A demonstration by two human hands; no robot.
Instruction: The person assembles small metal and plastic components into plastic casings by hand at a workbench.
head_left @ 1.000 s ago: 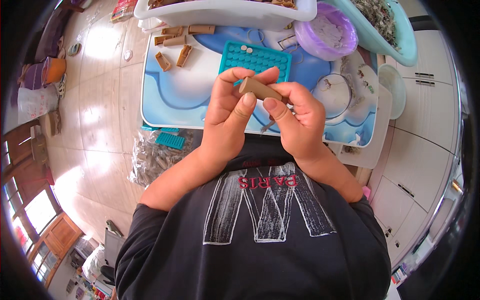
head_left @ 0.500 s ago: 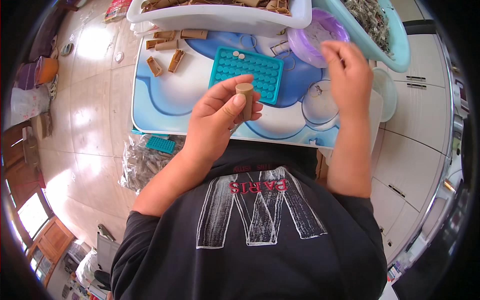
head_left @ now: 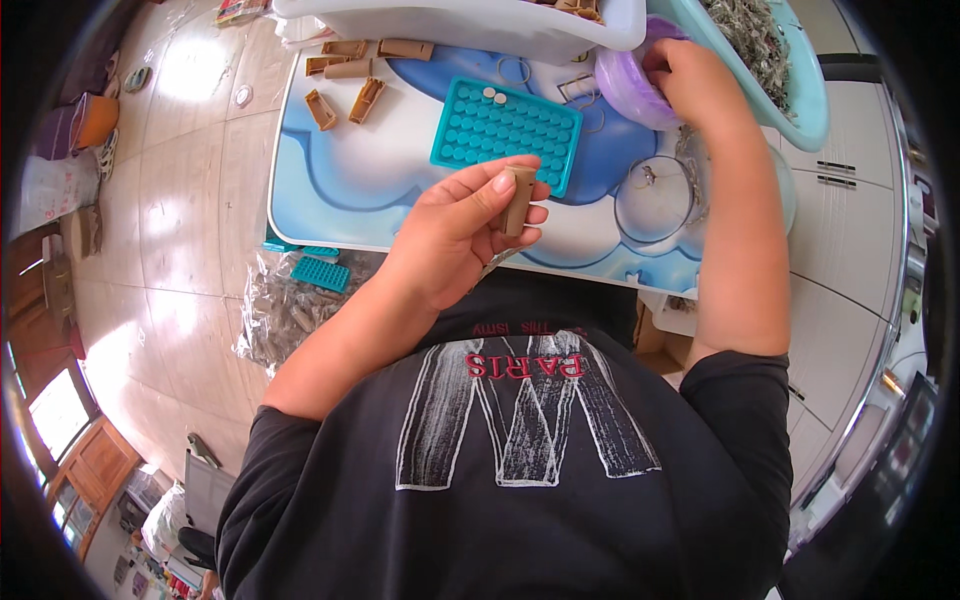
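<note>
My left hand (head_left: 450, 225) is closed around a small brown plastic tube (head_left: 516, 210), held nearly upright between thumb and fingers above the table's front edge. Over at the far right, my right hand (head_left: 700, 85) reaches into a purple bowl (head_left: 622, 85). Its fingers are bent together, and the tips are hidden inside, so what they pinch does not show. Just beyond my left hand lies a teal tray (head_left: 437, 155) with rows of round cells. Two small white discs (head_left: 494, 96) rest at its far left part.
Several brown half-shell pieces (head_left: 367, 100) lie at the table's far left. Behind them stands a white bin (head_left: 460, 30) of brown parts. A light-blue basin (head_left: 805, 110) holds grey pieces. A round clear dish (head_left: 655, 238) sits right, and a plastic bag (head_left: 265, 310) lies below left.
My right hand has moved from above the table's right side into the purple bowl. The brown tube, still in my left hand, has tilted. The whole view has shifted slightly.
</note>
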